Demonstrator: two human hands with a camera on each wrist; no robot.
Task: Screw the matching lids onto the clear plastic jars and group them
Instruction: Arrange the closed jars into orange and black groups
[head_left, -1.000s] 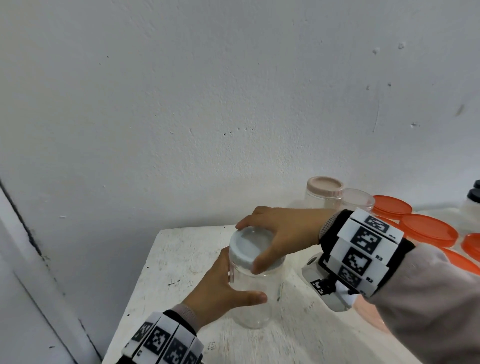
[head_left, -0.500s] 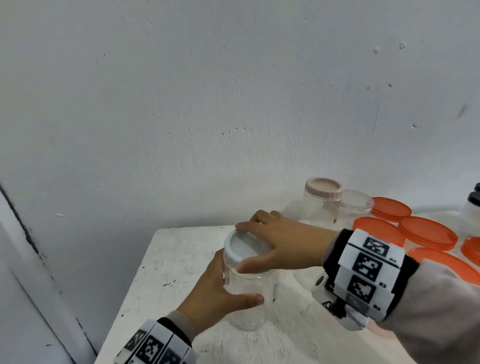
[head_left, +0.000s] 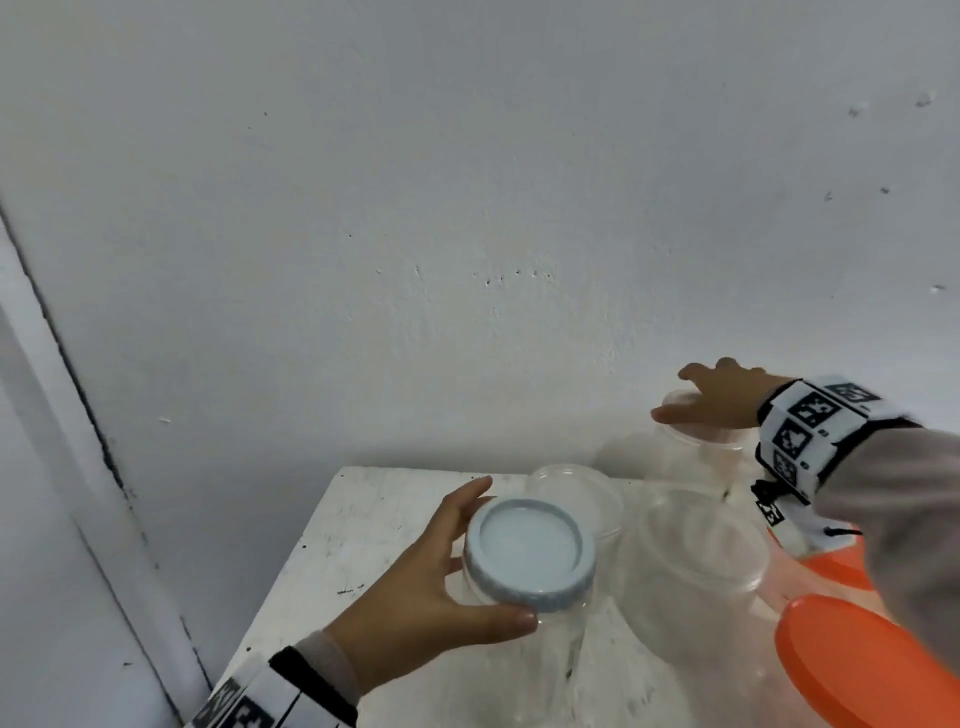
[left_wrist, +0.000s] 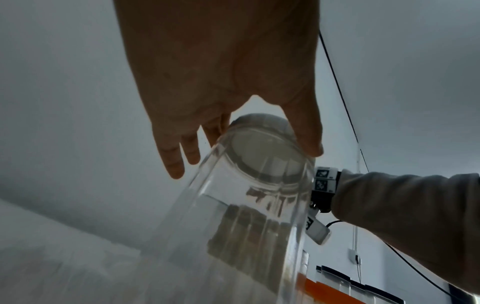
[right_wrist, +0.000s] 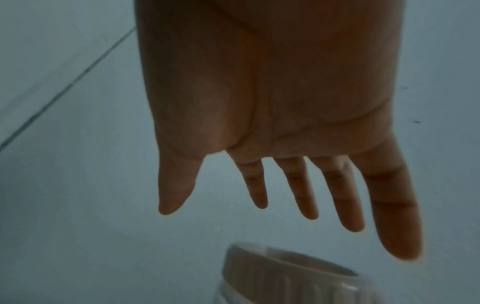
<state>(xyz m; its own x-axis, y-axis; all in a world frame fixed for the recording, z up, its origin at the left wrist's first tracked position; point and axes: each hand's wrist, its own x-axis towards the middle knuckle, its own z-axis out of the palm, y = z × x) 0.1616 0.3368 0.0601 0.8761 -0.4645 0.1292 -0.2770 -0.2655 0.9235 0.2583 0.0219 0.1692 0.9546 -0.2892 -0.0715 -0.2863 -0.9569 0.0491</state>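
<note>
Clear jar with its grey-white lid sat gripped in the left hand; far right, the right hand hovered, fingers spread, over a pink-lidded jar

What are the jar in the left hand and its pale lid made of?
Jar: seemingly clear, glossy plastic; the table shows through its walls. Lid: opaque pale blue-grey, matte, probably plastic, with a raised rim. Left hand grips the jar below it.

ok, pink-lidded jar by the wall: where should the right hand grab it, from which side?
Take the pink-lidded jar by its lid, from above. The jar stands upright, the lid's rim is ribbed, and the open right hand hovers over it. Neighbouring jars crowd the sides.
</note>
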